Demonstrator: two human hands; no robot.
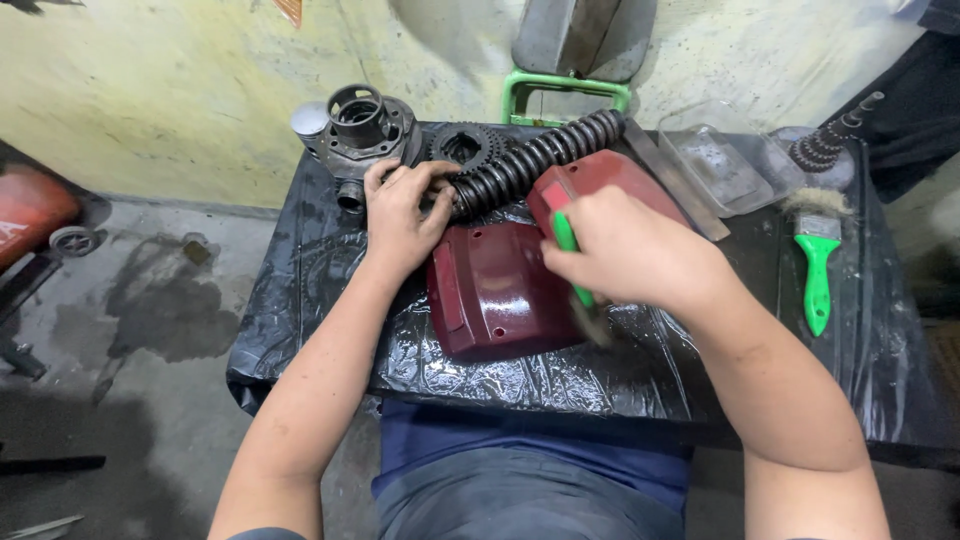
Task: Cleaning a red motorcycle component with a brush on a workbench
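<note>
Dark red glossy cover (495, 290), second dark red cover (600, 172) behind it. Black ribbed coil spring (530, 160). Green-handled brush (575, 262) in hand; another brush (817, 262), green handle, tan bristles. Dark grey cylinder block (362, 130), black sprocket (465, 146). Desk (330, 240) wrapped in shiny black plastic. Green metal frame (565, 85), yellowish wall (180, 90).

Two red covers (495, 290), two green brushes (817, 270)

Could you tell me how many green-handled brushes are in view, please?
2: one green-handled brush in the right hand over the dark red cover; another brush lies at the table's right side.
</note>
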